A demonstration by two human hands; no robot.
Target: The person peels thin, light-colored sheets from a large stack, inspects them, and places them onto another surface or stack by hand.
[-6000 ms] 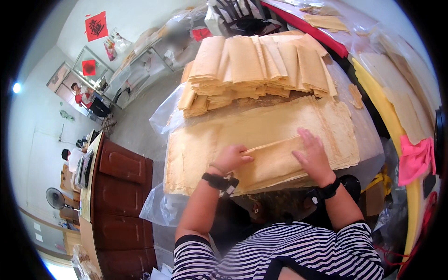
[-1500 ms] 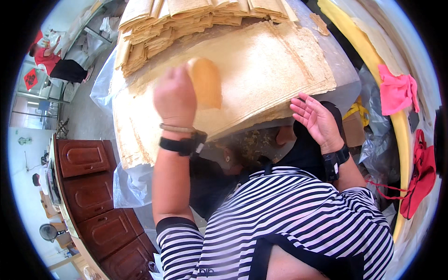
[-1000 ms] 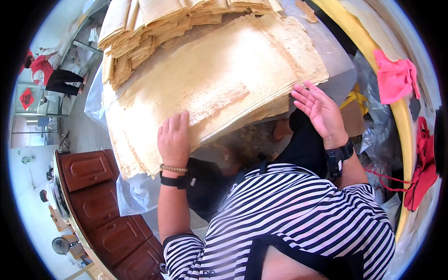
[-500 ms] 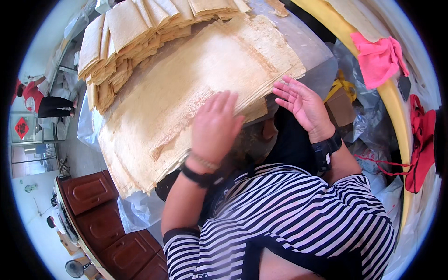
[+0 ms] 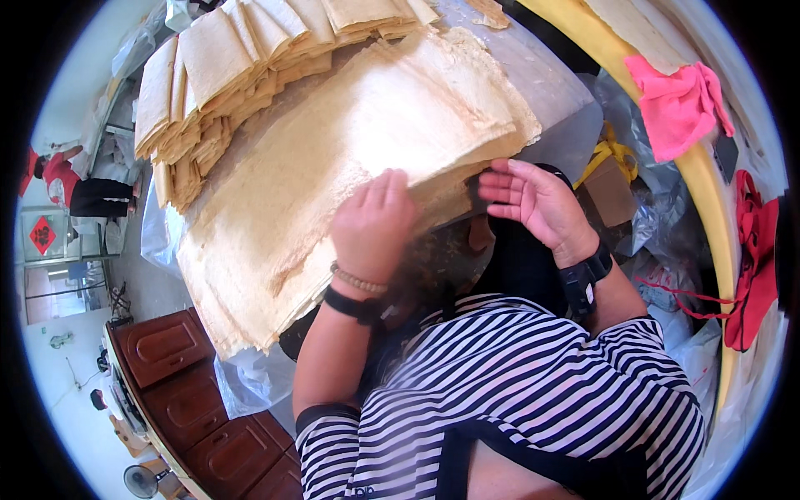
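At the near edge of the worktop (image 5: 557,107), the left hand (image 5: 372,222) lies fingers down on the big stack of thin tan sheets (image 5: 350,158), gripping nothing. The right hand (image 5: 533,200) is open wide, palm up, its fingertips at the stack's near right corner. Folded bundles of the same sheets (image 5: 242,58) line the far edge.

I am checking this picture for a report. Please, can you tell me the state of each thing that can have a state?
left hand: open, fingers together, lying flat on the sheet stack's near edge.
right hand: open, fingers at the stack's near right corner.
sheet stack: flat, sheets layered, edges uneven.
folded bundles: folded, piled in rows behind the stack.
pink cloth: crumpled, draped over the yellow board.
wooden cabinet: doors closed.
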